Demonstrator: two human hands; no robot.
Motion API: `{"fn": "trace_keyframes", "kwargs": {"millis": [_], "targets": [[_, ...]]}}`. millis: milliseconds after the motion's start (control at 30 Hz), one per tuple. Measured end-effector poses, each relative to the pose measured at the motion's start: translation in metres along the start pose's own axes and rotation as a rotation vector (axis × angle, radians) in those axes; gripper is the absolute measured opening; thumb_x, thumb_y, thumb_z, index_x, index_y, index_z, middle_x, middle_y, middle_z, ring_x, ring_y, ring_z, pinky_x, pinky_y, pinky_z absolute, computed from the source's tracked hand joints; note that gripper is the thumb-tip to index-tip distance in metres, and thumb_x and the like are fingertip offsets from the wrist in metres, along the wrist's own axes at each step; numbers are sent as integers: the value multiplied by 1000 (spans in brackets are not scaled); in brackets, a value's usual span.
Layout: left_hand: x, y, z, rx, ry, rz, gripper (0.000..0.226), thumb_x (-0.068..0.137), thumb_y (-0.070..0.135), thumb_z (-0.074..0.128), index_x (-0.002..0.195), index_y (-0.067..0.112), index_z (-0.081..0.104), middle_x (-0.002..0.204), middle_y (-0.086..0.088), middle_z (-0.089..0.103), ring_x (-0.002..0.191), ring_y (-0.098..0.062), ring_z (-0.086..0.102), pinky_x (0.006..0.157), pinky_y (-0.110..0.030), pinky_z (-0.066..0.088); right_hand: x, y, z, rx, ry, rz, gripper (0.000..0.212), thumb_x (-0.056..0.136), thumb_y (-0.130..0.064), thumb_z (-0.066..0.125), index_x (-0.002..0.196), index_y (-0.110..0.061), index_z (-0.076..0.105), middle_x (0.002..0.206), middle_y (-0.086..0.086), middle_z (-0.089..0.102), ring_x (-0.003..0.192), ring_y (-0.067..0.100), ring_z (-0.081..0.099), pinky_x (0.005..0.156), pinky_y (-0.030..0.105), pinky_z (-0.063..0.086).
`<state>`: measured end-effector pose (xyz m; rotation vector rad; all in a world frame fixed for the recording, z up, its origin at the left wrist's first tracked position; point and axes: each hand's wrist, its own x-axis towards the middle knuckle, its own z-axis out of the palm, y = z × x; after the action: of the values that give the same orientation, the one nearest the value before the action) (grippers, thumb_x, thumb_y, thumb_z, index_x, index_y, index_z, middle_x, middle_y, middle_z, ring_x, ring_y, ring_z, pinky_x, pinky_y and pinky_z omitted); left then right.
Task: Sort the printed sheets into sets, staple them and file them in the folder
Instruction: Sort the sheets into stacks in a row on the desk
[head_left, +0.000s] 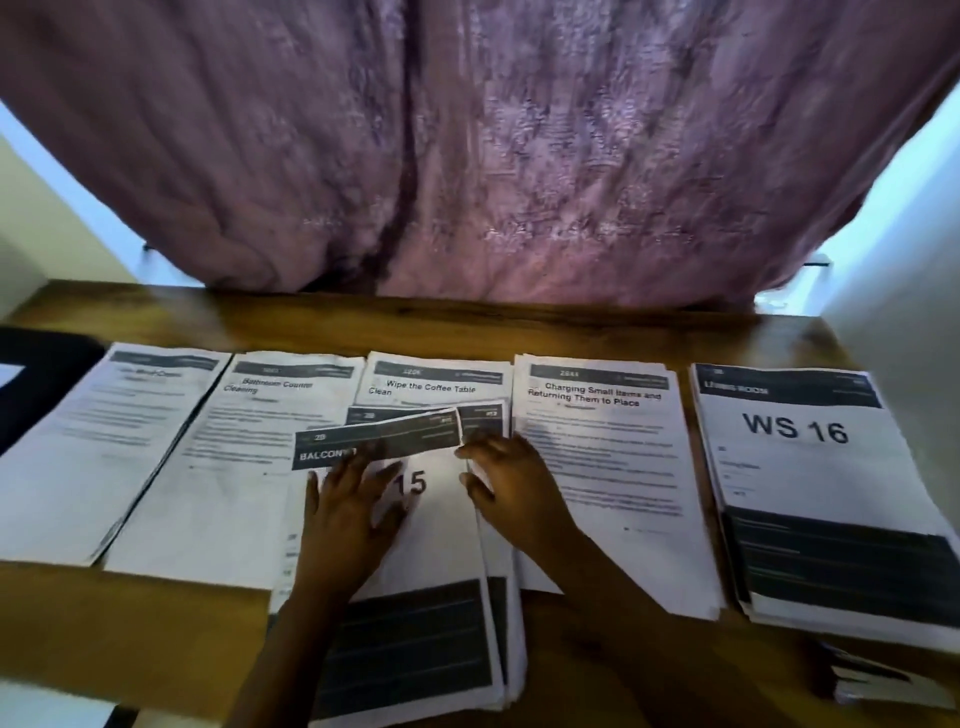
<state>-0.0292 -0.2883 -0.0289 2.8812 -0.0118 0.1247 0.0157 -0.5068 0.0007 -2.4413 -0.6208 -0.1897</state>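
Note:
Several piles of printed sheets lie in a row on the wooden table. In the middle, a "Balcony 15" cover stack lies over the "Wipe the Coffee Table Clean" pile. My left hand rests flat on the top cover sheet, fingers spread. My right hand lies at the stack's right edge, fingers on the paper; whether they pinch the edge is unclear. The top sheet's upper end is skewed to the left. The "WS 16" stack sits at far right.
Left of centre lie the "Bathroom Counter Cleaning" pile and another pile. The "Charging Small Items" pile is right of centre. A dark object sits at far left. More sheets show at bottom right. A purple curtain hangs behind.

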Motion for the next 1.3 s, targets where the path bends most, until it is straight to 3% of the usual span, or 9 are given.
{"fn": "trace_keyframes", "kwargs": {"millis": [267, 400, 567, 633, 700, 767, 833, 1033, 1300], "targets": [[-6, -4, 14, -26, -83, 22, 78, 82, 77, 16, 143, 34, 40, 157, -1, 26, 146, -22, 19, 115, -46, 2, 8, -19, 32, 270, -3, 461, 43, 87, -22, 66, 127, -17, 50, 119, 4, 61, 107, 19, 60, 89, 27, 49], [-6, -5, 17, -38, -96, 29, 84, 80, 80, 3, 146, 36, 31, 160, 0, 16, 147, -19, 7, 116, -47, -3, 10, -25, 31, 514, 6, 591, 57, 81, -11, 72, 130, -21, 44, 112, -7, 60, 94, 7, 61, 71, 10, 48], [0, 3, -7, -329, 168, -96, 75, 83, 59, 53, 147, 29, 27, 158, -13, 18, 145, -31, 15, 113, -50, 19, 8, -22, -1, 678, 155, 687, 51, 84, -9, 67, 126, -26, 44, 101, -10, 58, 86, 1, 57, 69, 15, 46], [6, 15, -26, -622, 188, -199, 72, 85, 37, 69, 146, 32, 31, 154, -4, 28, 139, -20, 28, 107, -45, 32, 3, -6, -28, 755, 233, 729, 45, 83, -10, 69, 120, -25, 48, 107, -4, 61, 92, 10, 60, 73, 23, 49], [14, 39, -42, -998, 101, -199, 67, 85, 18, 70, 138, 39, 36, 132, 13, 51, 116, 2, 51, 89, -29, 52, -4, 13, -63, 832, 341, 760, 42, 82, -11, 70, 117, -22, 51, 110, 1, 63, 96, 18, 63, 79, 32, 52], [27, 69, -48, -1133, 73, -131, 60, 85, 9, 68, 135, 31, 43, 116, 17, 61, 99, 3, 63, 73, -19, 56, -11, 36, -101, 829, 434, 797, 40, 82, -10, 70, 116, -20, 51, 104, -1, 64, 91, 13, 63, 71, 27, 52], [45, 106, -44, -1168, 3, -67, 55, 85, 6, 67, 135, 21, 48, 107, 10, 68, 97, -6, 67, 74, -26, 58, -18, 66, -137, 658, 485, 826, 38, 82, -13, 71, 115, -17, 52, 104, -1, 64, 89, 13, 63, 74, 28, 52], [91, 231, 3, -960, -158, 87, 49, 85, 24, 72, 128, 26, 50, 104, 3, 68, 87, -13, 67, 76, -27, 57, -54, 168, -215, 159, 415, 949, 31, 80, -22, 74, 106, -13, 59, 113, 12, 65, 103, 30, 61, 91, 38, 46], [106, 320, 68, -422, -162, 247, 65, 84, 39, 68, 142, 31, 40, 126, -1, 62, 118, -24, 54, 96, -38, 45, -86, 260, -227, -42, 407, 935, 25, 76, -5, 73, 99, -3, 62, 94, 18, 68, 91, 33, 64, 71, 28, 40]]}}
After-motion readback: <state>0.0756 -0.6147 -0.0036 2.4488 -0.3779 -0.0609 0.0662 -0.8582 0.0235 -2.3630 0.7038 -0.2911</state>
